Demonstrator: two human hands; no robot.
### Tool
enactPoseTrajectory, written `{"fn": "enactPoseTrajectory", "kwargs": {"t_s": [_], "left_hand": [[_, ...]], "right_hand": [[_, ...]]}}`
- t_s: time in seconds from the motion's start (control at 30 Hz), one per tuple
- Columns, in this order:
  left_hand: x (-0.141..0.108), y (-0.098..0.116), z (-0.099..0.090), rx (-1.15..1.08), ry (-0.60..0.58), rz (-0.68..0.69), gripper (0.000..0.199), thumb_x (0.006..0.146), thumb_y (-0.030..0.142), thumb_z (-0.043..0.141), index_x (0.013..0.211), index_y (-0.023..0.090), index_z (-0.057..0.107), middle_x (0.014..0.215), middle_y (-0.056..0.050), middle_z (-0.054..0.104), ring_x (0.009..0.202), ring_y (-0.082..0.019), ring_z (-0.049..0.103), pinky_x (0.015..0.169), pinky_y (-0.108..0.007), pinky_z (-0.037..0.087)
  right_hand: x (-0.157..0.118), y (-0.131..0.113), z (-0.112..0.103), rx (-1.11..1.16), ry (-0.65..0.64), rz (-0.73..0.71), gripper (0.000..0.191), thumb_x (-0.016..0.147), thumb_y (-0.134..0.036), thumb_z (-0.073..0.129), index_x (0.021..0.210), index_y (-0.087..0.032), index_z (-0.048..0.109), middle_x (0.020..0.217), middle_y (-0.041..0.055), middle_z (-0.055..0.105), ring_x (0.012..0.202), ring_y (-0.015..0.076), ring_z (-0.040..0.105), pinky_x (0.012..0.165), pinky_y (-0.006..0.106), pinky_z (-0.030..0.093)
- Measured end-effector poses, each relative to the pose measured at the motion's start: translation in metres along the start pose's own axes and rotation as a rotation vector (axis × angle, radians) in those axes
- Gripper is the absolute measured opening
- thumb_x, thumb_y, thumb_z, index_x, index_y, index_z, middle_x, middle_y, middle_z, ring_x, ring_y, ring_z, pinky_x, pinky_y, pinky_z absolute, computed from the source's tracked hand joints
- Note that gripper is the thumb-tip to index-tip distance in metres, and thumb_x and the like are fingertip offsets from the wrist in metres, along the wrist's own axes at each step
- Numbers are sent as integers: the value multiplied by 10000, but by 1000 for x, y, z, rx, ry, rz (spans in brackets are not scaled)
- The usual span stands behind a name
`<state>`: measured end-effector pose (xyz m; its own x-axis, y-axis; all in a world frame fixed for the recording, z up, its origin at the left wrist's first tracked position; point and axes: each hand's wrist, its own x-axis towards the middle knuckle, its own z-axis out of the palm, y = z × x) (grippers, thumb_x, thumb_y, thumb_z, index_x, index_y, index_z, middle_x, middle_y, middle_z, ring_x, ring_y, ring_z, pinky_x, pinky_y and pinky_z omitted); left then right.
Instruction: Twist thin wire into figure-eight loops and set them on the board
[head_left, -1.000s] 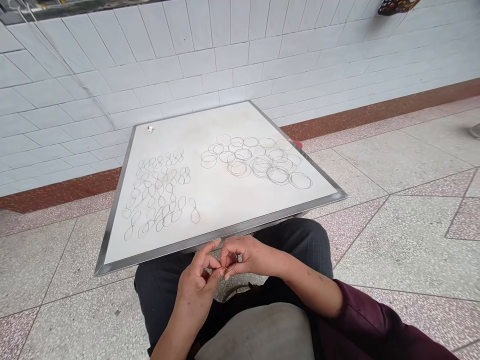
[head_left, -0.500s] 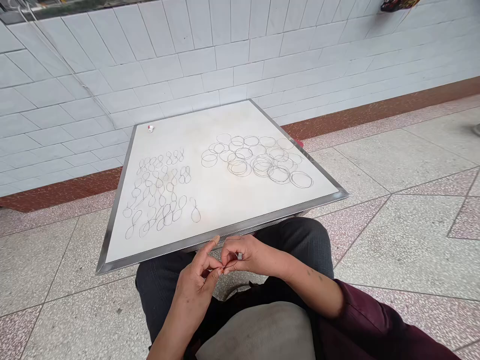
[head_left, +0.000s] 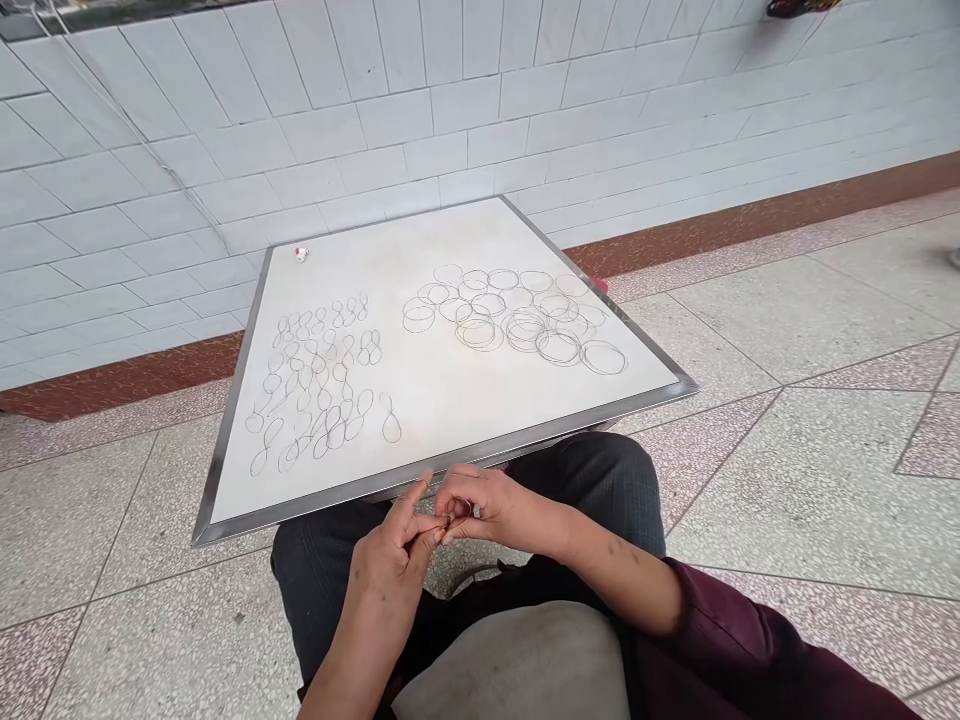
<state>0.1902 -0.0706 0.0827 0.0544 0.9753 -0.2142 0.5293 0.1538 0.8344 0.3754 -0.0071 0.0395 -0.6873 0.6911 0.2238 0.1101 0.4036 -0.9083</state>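
Observation:
Over my lap, just in front of the table edge, my two hands meet at the fingertips. My left hand (head_left: 390, 563) pinches with thumb and forefinger, another finger stretched out towards the table edge. My right hand (head_left: 499, 512) is closed in a pinch against it. A thin wire loop (head_left: 467, 506) shows between the fingers; most of it is hidden by them. On the white table (head_left: 442, 415), several round thin wire rings (head_left: 559, 363) overlap at the right. Several wire loops twisted into figure-eights (head_left: 392, 442) lie in rows at the left.
The table has a metal rim (head_left: 585, 420). A small white and red object (head_left: 301, 254) sits at its far left corner. Behind stands a white tiled wall (head_left: 390, 125); a cord (head_left: 161, 165) hangs down it at left. My knees (head_left: 615, 480) are under the near edge.
Both hands have shifted very slightly left while staying together, and the fingers have moved a little around the wire. Things on the table have not moved.

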Motion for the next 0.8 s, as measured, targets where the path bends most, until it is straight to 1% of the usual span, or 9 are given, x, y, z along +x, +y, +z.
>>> {"fn": "enactPoseTrajectory", "kwargs": {"t_s": [0.23,0.33,0.4,0.47,0.6,0.63,0.7,0.8], "left_hand": [[0,-4,-4,-187,-63,-41,580,851,401,593,1410,276,501,908,10,770,737,-173,622,643,-284,536],[-1,-4,-3,-169,-45,-47,574,863,402,581,1417,278,494,938,9,770,735,-168,627,642,-280,534],[-2,-4,-2,-131,-15,-42,566,874,410,566,1421,283,490,919,18,766,711,-164,624,646,-283,530],[-2,-3,-1,-91,5,-16,549,884,409,552,1416,286,498,880,27,760,716,-167,631,690,-295,528],[-2,-3,-1,-69,-2,58,514,895,379,549,1402,298,515,871,30,748,886,-185,661,883,-331,491],[-2,-4,-1,-72,-9,70,511,899,373,548,1403,302,513,869,31,744,902,-183,657,903,-333,481],[-3,-5,-3,-75,-38,77,518,908,366,535,1422,311,487,836,39,724,835,-171,641,851,-316,491],[-5,-7,-3,-64,-83,70,552,922,355,508,1466,327,417,777,50,675,686,-150,569,694,-274,488]], "right_hand": [[0,-2,0,-15,-6,-42,229,822,-351,747,908,-197,602,858,0,530,725,109,536,667,221,486],[0,-4,1,-14,1,-65,224,836,-338,734,945,-192,604,888,7,519,721,104,521,657,220,480],[0,-4,1,-8,5,-77,225,850,-328,720,988,-190,608,914,16,518,740,108,520,667,224,484],[1,-4,2,-6,1,-93,242,861,-322,708,1040,-191,611,926,22,518,757,113,518,686,231,487],[1,-2,2,20,-17,-103,277,871,-330,695,1102,-199,616,933,18,506,742,106,508,707,241,491],[1,-3,2,31,-24,-98,275,869,-336,696,1097,-202,619,934,16,501,737,103,506,708,242,491],[2,-4,2,43,-37,-83,280,856,-345,709,1084,-209,620,933,11,493,738,103,503,713,249,489],[2,-6,5,89,-33,-64,331,819,-333,749,1078,-212,582,924,0,489,727,103,490,689,252,472]]}}
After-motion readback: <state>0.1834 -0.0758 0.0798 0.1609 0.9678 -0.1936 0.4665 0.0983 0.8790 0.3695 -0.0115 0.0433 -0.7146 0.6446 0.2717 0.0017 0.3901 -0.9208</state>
